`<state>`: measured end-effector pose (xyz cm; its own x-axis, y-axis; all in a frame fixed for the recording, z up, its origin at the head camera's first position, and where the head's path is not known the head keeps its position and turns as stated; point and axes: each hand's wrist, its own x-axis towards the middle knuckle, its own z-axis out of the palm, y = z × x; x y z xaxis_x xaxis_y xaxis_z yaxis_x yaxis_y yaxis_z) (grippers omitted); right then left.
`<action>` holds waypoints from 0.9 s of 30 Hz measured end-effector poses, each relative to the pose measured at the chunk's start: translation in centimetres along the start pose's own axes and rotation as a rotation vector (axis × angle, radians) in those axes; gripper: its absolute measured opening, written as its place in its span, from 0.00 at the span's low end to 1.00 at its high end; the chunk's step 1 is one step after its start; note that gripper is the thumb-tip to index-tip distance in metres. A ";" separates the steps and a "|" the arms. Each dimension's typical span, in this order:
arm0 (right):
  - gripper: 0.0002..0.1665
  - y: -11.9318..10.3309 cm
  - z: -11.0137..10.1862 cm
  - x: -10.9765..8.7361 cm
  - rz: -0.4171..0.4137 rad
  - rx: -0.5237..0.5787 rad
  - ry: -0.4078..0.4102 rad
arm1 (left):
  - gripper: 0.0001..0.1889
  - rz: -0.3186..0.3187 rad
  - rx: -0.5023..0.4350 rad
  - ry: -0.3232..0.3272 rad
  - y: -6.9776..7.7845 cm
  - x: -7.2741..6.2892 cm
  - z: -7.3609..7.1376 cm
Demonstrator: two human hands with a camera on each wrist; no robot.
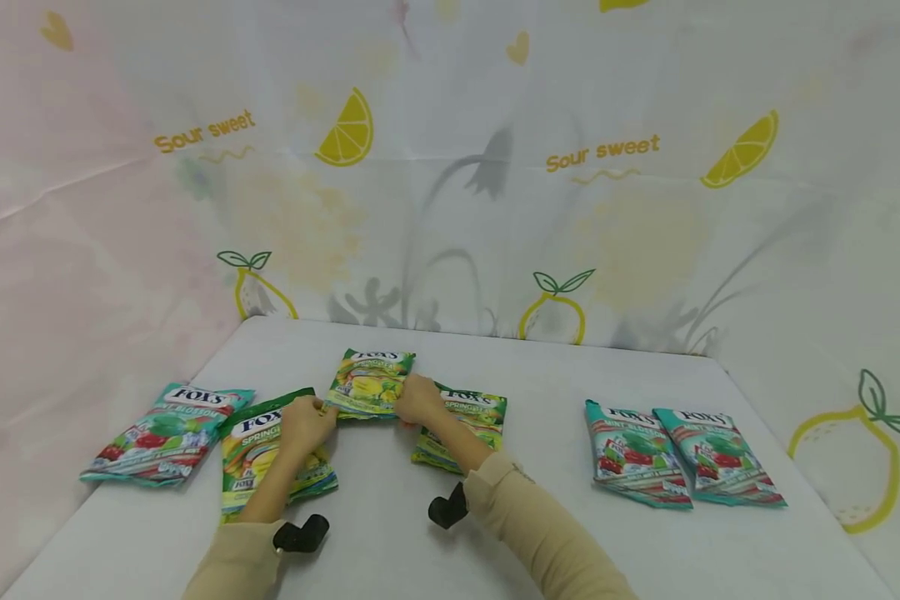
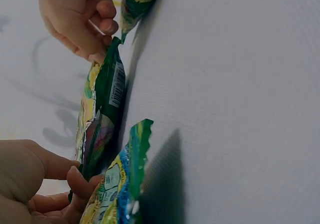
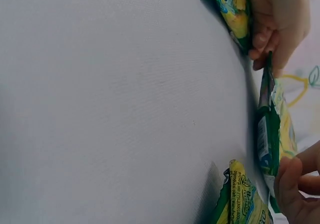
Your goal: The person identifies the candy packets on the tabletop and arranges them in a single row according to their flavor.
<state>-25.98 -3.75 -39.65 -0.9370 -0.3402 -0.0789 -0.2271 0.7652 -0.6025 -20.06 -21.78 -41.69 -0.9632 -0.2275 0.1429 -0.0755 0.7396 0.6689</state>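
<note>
Both hands hold a green and yellow FOX'S candy bag (image 1: 367,387) at the middle back of the white table. My left hand (image 1: 307,423) pinches its lower left corner between thumb and fingers. At the bag's right edge, my right hand (image 1: 420,400) grips the side. In the left wrist view, the same bag (image 2: 102,107) stands tilted, its barcode side facing the camera. Another green FOX'S bag (image 1: 243,458) lies under my left forearm and wrist. To the right, a green bag (image 1: 480,417) is partly hidden behind my right hand and forearm.
A teal FOX'S bag (image 1: 168,437) lies at the left table edge, touching the green one beside it. Two more teal bags, one (image 1: 637,454) and its neighbour (image 1: 723,458), lie side by side at right. A printed cloth backdrop (image 1: 450,208) rises behind the table.
</note>
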 end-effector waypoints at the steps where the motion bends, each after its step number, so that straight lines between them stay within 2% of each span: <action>1: 0.21 0.1 0.0 -0.2 -0.020 0.015 0.014 | 0.16 0.001 -0.016 0.004 0.0 0.0 -0.1; 5: 0.24 0.7 0.0 -0.8 -0.106 0.101 0.065 | 0.17 -0.008 -0.084 0.011 0.0 -0.2 -0.3; 10: 0.16 0.8 -0.3 -1.8 -0.182 0.159 0.080 | 0.13 -0.010 -0.136 0.048 0.3 -0.6 -0.3; 14: 0.10 0.5 -0.4 -2.4 -0.177 0.185 0.056 | 0.10 -0.026 -0.150 0.088 0.4 -1.1 -0.3; 18: 0.08 0.4 -0.3 -2.9 -0.151 0.208 0.053 | 0.09 -0.028 -0.171 0.114 0.6 -1.7 -0.5; 23: 0.08 0.4 -0.3 -3.5 -0.149 0.226 0.055 | 0.08 -0.013 -0.211 0.112 0.7 -2.3 -0.7; 27: 0.08 0.5 -0.2 -4.1 -0.186 0.216 0.063 | 0.07 -0.015 -0.230 0.112 0.9 -2.7 -0.7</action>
<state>-22.29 -1.85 -39.43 -0.9007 -0.4240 0.0945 -0.3413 0.5562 -0.7578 -17.29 -20.97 -40.98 -0.9270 -0.3155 0.2027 -0.0167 0.5748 0.8181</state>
